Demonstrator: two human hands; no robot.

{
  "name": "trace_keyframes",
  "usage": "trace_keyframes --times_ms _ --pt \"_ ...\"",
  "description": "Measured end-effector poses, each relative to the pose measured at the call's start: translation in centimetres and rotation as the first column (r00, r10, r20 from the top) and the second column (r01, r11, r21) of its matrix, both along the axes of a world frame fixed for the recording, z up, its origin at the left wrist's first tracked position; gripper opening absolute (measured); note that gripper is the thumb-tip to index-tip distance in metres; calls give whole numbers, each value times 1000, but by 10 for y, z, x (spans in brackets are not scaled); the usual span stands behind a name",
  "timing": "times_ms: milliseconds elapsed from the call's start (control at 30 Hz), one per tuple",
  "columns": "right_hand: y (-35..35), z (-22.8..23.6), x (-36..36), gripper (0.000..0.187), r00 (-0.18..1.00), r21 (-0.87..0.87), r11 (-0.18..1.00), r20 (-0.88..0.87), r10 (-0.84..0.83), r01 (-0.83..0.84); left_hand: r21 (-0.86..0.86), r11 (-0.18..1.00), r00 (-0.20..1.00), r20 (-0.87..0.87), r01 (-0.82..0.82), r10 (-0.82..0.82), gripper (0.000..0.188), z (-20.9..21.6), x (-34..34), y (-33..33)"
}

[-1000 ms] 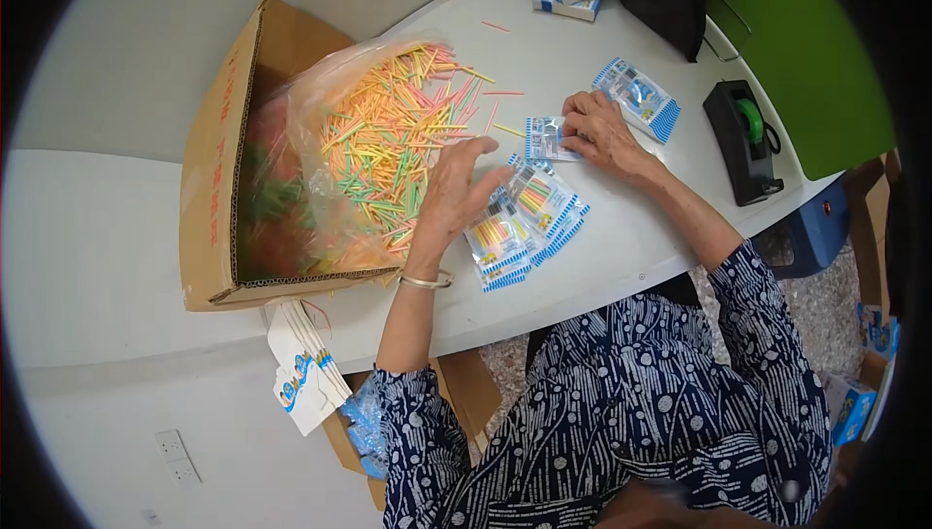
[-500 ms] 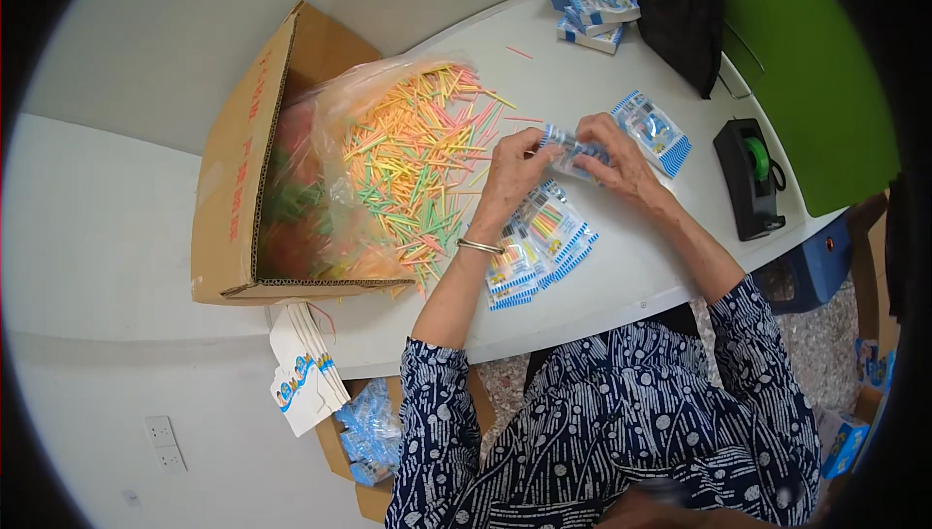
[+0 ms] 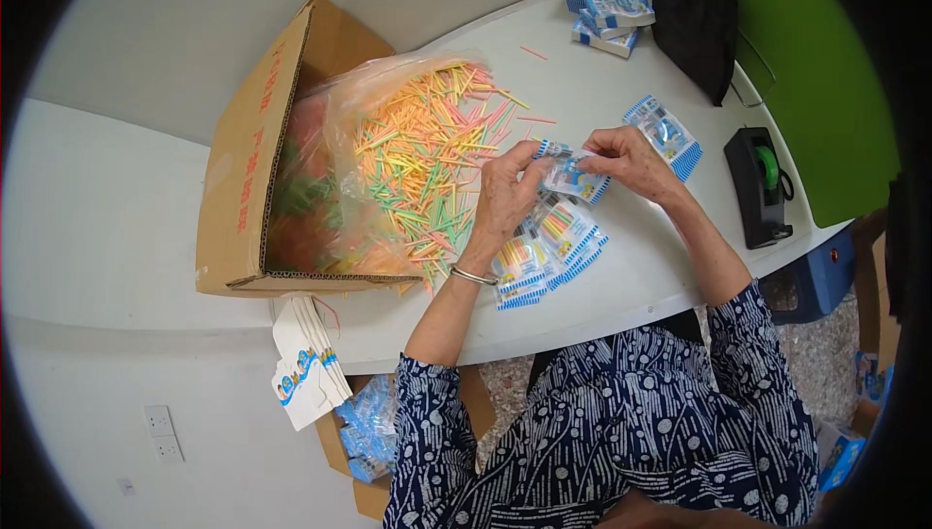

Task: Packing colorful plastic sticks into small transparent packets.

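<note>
A small blue-and-white printed plastic packet [image 3: 575, 180] is held up between my two hands over the table. My left hand [image 3: 507, 189] grips its left end between thumb and fingers. My right hand [image 3: 631, 162] pinches its upper right edge. Just below, overlapping filled packets [image 3: 544, 249] with coloured sticks showing through clear windows lie fanned on the table. Another stack of blue-striped packets [image 3: 664, 135] rests beyond my right hand. Left of my hands, a heap of thin pink, yellow, green and orange sticks [image 3: 427, 160] spills from a clear plastic bag [image 3: 340, 102].
The bag lies in a cardboard box [image 3: 233, 180] tipped on its side. A black tape dispenser [image 3: 752, 184] and a black bag [image 3: 694, 24] stand at the right, small boxes [image 3: 607, 10] at the back. Flat white cartons [image 3: 309, 374] hang by the near left edge, above a box of blue packets [image 3: 369, 427].
My right hand has shifted up along the packet, now pinching its edge. The packet's printed face has opened out flatter between my hands. The whole view has shifted slightly.
</note>
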State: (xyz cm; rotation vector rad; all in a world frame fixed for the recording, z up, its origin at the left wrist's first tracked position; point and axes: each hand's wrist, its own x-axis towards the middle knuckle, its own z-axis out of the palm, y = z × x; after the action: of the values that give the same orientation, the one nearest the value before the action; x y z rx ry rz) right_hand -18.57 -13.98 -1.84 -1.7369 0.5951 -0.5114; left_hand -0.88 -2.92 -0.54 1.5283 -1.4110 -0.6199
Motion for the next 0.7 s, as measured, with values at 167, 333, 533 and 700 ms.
trace_keyframes --times_ms 167,333,533,700 --pt "1 7 0 20 999 -57 998 -48 25 -28 78 997 999 -45 -10 13 17 9 1 2" --pt "4 13 3 22 999 46 999 -35 17 -16 5 1000 997 79 -27 26 15 9 3 -2" --pt "8 -1 9 24 1000 -14 1000 -3 15 -15 25 999 975 218 -47 40 15 9 9 -1" --pt "7 -15 12 27 1000 -18 1000 -7 -8 7 -63 998 865 501 -4 35 17 4 64 -16"
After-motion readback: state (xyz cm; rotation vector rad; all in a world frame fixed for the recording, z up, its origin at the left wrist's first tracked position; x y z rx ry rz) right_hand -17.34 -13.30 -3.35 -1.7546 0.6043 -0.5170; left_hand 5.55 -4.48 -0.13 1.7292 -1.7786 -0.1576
